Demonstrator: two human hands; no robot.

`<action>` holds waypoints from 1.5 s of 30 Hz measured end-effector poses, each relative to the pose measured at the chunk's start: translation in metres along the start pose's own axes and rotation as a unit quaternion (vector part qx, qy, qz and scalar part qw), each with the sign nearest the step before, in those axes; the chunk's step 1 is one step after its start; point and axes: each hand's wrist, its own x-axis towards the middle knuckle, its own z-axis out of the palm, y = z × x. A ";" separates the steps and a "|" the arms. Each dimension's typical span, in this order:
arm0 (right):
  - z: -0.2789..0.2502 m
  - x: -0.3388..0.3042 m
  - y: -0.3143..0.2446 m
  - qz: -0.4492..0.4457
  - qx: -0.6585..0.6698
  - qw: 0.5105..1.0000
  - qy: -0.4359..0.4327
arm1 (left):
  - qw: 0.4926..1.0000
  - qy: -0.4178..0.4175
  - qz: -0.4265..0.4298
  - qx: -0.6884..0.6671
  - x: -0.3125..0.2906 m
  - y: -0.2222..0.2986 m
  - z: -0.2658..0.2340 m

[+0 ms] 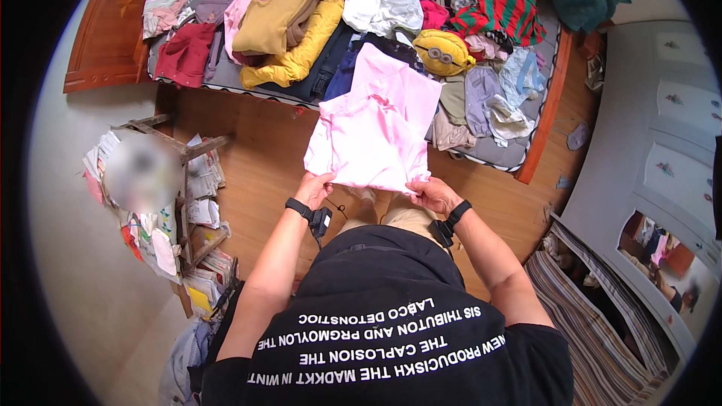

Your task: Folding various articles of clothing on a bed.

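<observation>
Pink garment [376,135], one: near edge pinched in the fingers of your left hand [313,189] and right hand [437,195]; hold both level, edge taut.

The pink garment [368,146] is smooth cloth, the bed board [107,22] glossy wood, the black T-shirt [383,271] matt cloth

Front garment [372,143]: plain light pink. Puffy garment [297,60]: solid yellow. Folded garment [277,13]: tan. Crumpled cloth [382,1]: white. Rumpled textile [500,15]: red and green stripes. Pouch [445,53]: yellow, grey goggle motif. Mattress [496,153]: grey, black-and-white edging. T-shirt [391,286]: black, white lettering. Wardrobe [624,90]: pale grey-blue.
</observation>
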 end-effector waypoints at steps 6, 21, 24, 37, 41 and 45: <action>-0.011 0.008 -0.021 0.059 0.030 0.997 -0.050 | 1.000 -0.010 0.026 -0.015 -0.011 0.039 0.035; -0.008 0.053 -0.156 -0.071 0.379 0.913 -0.131 | 0.989 -0.062 0.129 0.038 0.105 0.173 0.183; 0.005 0.060 -0.157 -0.113 0.336 0.932 -0.079 | 0.959 0.068 0.205 0.184 0.121 0.155 0.175; 0.001 0.087 -0.103 -0.068 0.023 0.982 0.172 | 0.987 0.155 -0.029 -0.039 0.140 0.092 0.124; 0.018 0.084 -0.096 -0.145 -0.042 0.969 0.197 | 0.978 0.182 0.015 -0.105 0.130 0.101 0.145; 0.029 0.075 -0.083 -0.171 -0.041 0.974 0.140 | 0.968 0.218 0.103 -0.073 0.113 0.095 0.118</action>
